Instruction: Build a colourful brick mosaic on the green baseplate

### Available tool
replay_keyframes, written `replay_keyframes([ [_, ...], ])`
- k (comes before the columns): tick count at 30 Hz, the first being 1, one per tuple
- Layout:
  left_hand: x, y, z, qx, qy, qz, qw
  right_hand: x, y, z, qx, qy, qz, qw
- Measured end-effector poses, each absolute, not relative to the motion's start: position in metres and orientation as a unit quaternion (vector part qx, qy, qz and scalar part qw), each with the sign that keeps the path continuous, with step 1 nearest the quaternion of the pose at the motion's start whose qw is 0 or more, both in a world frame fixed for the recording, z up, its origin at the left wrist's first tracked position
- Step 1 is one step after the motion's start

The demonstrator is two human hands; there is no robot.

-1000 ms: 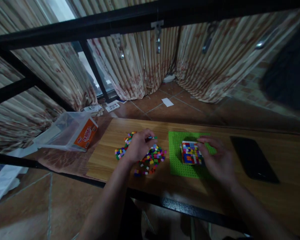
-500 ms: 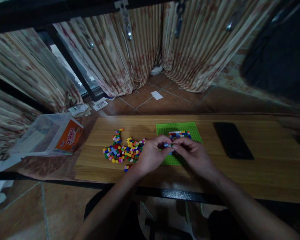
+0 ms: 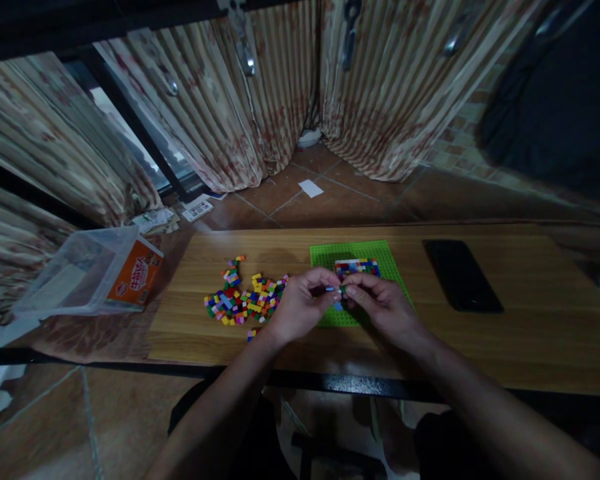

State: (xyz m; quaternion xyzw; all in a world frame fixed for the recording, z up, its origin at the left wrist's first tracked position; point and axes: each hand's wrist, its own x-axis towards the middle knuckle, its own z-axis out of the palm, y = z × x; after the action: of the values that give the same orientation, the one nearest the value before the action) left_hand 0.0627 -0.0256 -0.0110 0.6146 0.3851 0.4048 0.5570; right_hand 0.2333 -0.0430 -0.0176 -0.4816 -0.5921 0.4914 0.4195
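My left hand [image 3: 300, 307] and my right hand [image 3: 380, 307] meet fingertip to fingertip over the near part of a green baseplate [image 3: 325, 257]. Both pinch the same small light-coloured brick piece [image 3: 334, 290] between them. Just behind my fingers a block of many-coloured bricks [image 3: 357, 267] stands on the plate. A loose pile of small coloured bricks [image 3: 243, 300] lies on the wooden board [image 3: 530, 333] left of my left hand.
A black phone [image 3: 461, 275] lies flat on the board to the right. A clear plastic box with an orange label [image 3: 95, 270] sits tipped at the left. Striped curtains [image 3: 260, 100] hang behind, over a tiled floor with scraps of paper [image 3: 311, 188].
My left hand has left the brick pile and my right hand has come off the brick block; both have met over the plate with a small brick pinched between them. The camera tilted down.
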Motion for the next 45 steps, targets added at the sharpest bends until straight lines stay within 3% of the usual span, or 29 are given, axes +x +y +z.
replay_keyframes([
  [3, 0.061, -0.023, -0.011, 0.607, 0.398, 0.411, 0.552, 0.244, -0.040, -0.015, -0.504, -0.598, 0.456, 0.425],
  [10, 0.056, -0.016, -0.018, 0.606, 0.463, 0.383, 0.522, 0.287, -0.029, -0.015, -0.582, -0.681, 0.194, 0.401],
  [21, 0.057, -0.017, -0.024, 0.631, 0.467, 0.355, 0.507, 0.281, -0.019, -0.031, -0.545, -0.760, 0.102, 0.340],
  [39, 0.058, -0.018, -0.029, 0.676, 0.466, 0.331, 0.465, 0.268, -0.022, -0.035, -0.580, -0.746, 0.084, 0.318],
  [45, 0.058, -0.018, -0.028, 0.679, 0.467, 0.335, 0.457, 0.270, -0.024, -0.031, -0.618, -0.697, 0.145, 0.333],
])
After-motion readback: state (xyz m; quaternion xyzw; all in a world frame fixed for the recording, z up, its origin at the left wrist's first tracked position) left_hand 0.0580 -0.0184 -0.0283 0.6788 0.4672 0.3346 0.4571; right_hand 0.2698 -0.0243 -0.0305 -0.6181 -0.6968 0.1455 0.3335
